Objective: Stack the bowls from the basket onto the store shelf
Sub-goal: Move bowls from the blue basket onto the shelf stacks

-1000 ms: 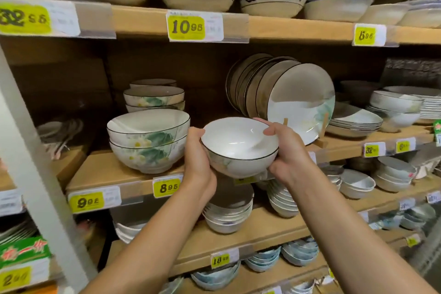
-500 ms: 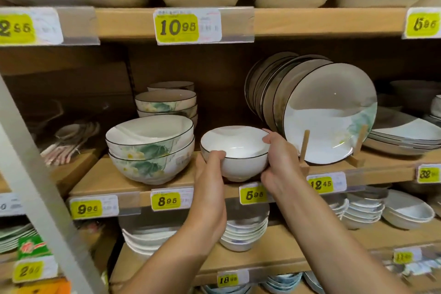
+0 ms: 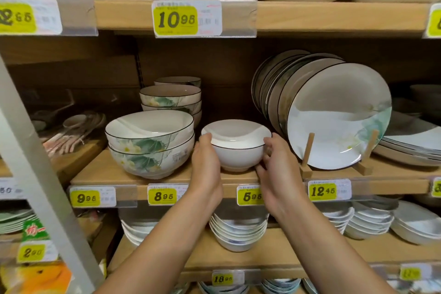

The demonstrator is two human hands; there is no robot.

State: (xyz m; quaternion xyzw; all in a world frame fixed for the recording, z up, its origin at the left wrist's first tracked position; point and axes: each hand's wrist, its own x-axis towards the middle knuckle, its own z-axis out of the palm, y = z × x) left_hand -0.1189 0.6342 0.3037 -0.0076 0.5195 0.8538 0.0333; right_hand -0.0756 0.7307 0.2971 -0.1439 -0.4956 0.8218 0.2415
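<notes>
White bowl (image 3: 236, 150): dark-rimmed, upright, clasped from both sides; foot appears set down on the middle shelf (image 3: 100, 172), near the front edge.
Left fingers (image 3: 206, 137): thumb laid at the left rim; the rest are wrapped round the far wall, mostly hidden.
Right fingers (image 3: 267, 150): curled against the right wall, thumb at the rim.
Left hand (image 3: 206, 169): back turned to the camera, forearm raised from below.
Right hand (image 3: 278, 174): same pose, mirrored.
Left side: two stacked floral bowls (image 3: 150, 148), just beside the left hand.
Right side: upright plates (image 3: 334, 117) propped in a wooden rack (image 3: 307, 150), just beside the right hand.
Behind left: rear bowl stack (image 3: 171, 100).
Shelf edge: 5.95 price tag (image 3: 249, 196), partly covered by the right wrist.
Below: nested bowls (image 3: 238, 234) on the lower shelf.
</notes>
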